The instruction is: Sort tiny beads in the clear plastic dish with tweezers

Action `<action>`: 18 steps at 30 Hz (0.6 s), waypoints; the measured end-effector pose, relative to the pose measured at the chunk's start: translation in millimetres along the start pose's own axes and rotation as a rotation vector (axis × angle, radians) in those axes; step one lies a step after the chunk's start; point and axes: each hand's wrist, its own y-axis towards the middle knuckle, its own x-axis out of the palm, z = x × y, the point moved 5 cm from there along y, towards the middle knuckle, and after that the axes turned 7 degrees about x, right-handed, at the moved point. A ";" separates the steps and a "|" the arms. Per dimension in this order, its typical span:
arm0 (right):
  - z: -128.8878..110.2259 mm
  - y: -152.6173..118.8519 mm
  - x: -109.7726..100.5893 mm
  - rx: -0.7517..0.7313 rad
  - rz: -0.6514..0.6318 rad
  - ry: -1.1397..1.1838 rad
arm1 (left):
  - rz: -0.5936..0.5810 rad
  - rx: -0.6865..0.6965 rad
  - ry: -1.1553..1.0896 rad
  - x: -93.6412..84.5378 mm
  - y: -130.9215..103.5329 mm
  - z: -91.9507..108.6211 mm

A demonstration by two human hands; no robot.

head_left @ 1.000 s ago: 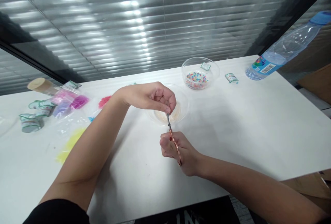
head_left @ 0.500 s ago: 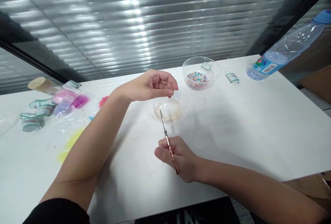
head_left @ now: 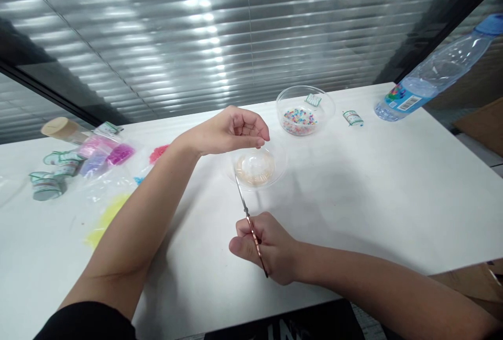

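My right hand (head_left: 267,245) is closed round the copper-coloured handles of slim scissors (head_left: 254,236). The silvery blades look closed and point away from me, up to the near left side of a clear plastic bowl (head_left: 277,176). A pale amber layer lies in the bottom of this bowl. Above its far edge hangs my left hand (head_left: 239,130), fingers curled and the thumb against the fingertips. Whatever the pinch holds, if anything, is too small or hidden to make out.
Behind the bowl stands a second clear bowl (head_left: 280,114) of colourful beads. A small printed packet (head_left: 352,118) and a water bottle (head_left: 412,94) are at the right. Left lie bags of pink (head_left: 121,154) and yellow (head_left: 108,222) material, a cork-topped jar (head_left: 61,128) and crumpled packets (head_left: 47,185).
My right hand has drawn the scissors slightly down and to the left, away from the left hand. The left hand has barely moved.
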 end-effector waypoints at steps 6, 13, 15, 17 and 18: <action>0.2 -0.5 0.0 0.021 0.003 0.006 | 0.012 0.004 0.015 0.8 0.6 2.3; -0.5 -0.6 0.1 0.031 0.011 0.001 | 0.019 -0.001 -0.005 0.2 1.0 0.1; -0.5 -0.5 0.0 0.028 0.013 0.001 | 0.028 -0.003 0.003 -0.7 1.4 -2.2; -0.2 -0.3 -0.3 0.025 0.015 0.009 | 0.043 0.001 0.014 -1.9 2.0 -3.9; 0.2 -0.1 -0.5 0.026 0.015 0.015 | 0.050 0.006 0.022 -2.4 2.2 -4.3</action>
